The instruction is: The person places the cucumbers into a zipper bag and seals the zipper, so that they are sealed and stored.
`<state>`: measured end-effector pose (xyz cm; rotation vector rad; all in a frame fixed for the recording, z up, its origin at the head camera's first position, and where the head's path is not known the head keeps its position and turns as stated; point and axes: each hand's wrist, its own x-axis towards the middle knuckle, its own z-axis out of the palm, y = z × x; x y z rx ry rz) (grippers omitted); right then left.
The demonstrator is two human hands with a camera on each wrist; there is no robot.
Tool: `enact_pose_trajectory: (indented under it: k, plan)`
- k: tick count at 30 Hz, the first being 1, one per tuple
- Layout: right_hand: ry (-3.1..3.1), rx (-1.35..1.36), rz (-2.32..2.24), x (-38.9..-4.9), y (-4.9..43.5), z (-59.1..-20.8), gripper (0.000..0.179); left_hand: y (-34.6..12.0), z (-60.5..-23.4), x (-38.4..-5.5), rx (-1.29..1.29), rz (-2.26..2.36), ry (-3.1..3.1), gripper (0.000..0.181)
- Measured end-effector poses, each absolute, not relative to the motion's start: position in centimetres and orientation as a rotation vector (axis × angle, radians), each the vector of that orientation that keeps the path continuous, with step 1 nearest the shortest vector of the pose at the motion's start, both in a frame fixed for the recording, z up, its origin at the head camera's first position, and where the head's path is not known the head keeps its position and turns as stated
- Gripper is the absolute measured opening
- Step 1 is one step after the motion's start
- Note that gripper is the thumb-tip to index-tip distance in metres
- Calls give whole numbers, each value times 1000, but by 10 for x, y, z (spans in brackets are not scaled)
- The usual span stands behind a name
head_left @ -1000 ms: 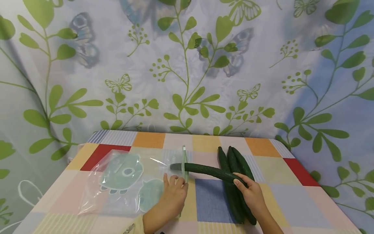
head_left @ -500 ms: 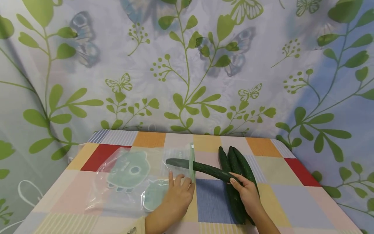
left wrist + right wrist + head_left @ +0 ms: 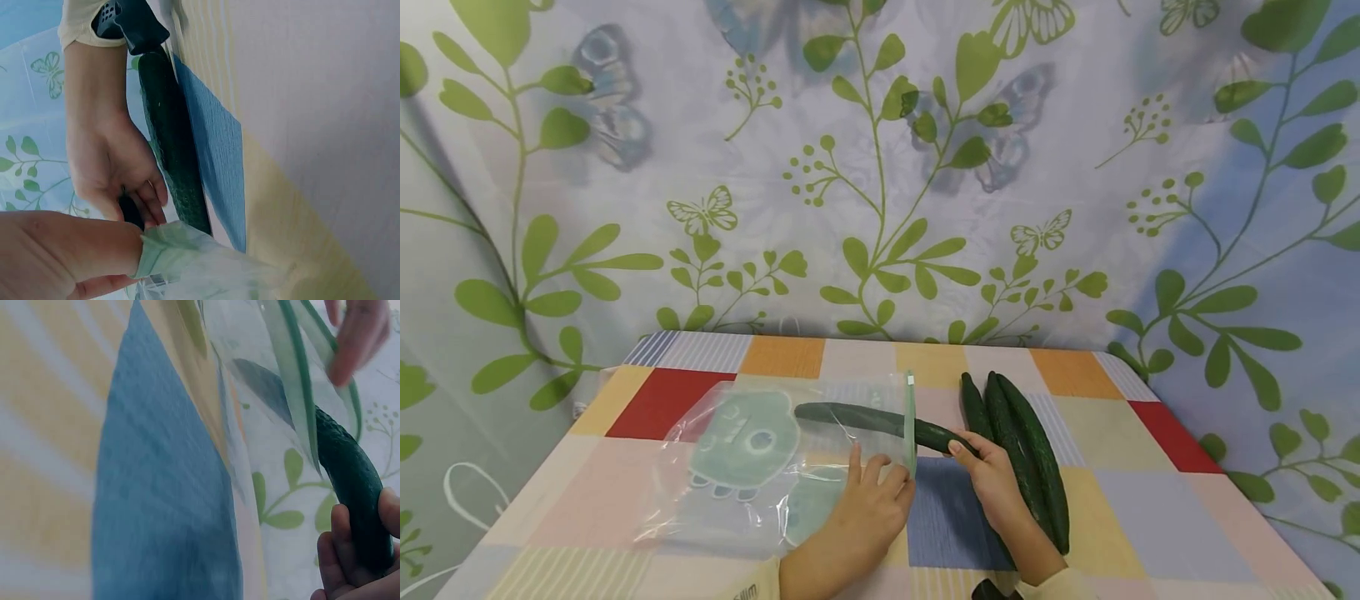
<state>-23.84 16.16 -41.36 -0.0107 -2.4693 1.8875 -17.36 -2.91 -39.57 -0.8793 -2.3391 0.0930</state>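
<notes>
A clear zip bag (image 3: pixel 745 446) with pale green animal prints lies on the table, its green-edged mouth (image 3: pixel 299 375) facing right and spread in the right wrist view. My left hand (image 3: pixel 865 517) pinches the near part of that edge, as the left wrist view (image 3: pixel 69 250) shows too. A dark green cucumber (image 3: pixel 936 435) runs through the mouth, more than half of it inside. My right hand (image 3: pixel 996 479) grips its outer end between thumb and fingers (image 3: pixel 340 528). Beside that hand, more cucumbers (image 3: pixel 1037 450) lie together; the hand and forearm partly cover them.
A patchwork-patterned cloth (image 3: pixel 1150 517) covers the table. Behind it hangs a curtain (image 3: pixel 880 167) printed with leaves and butterflies. A white cord (image 3: pixel 456 492) loops beyond the left table edge. A dark device (image 3: pixel 140 28) sits at the right wrist.
The cucumber has slid left, deeper into the bag, with the right hand following. The bag and left hand have shifted right, so the mouth is nearer the right hand.
</notes>
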Motion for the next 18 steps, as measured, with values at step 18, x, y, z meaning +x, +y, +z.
enact_pose_trajectory:
  k: [18]
  plan:
    - [-2399, 139, 1959, -252, 140, -400, 31, -30, -392, -176, -1000, 115, -2294, 32]
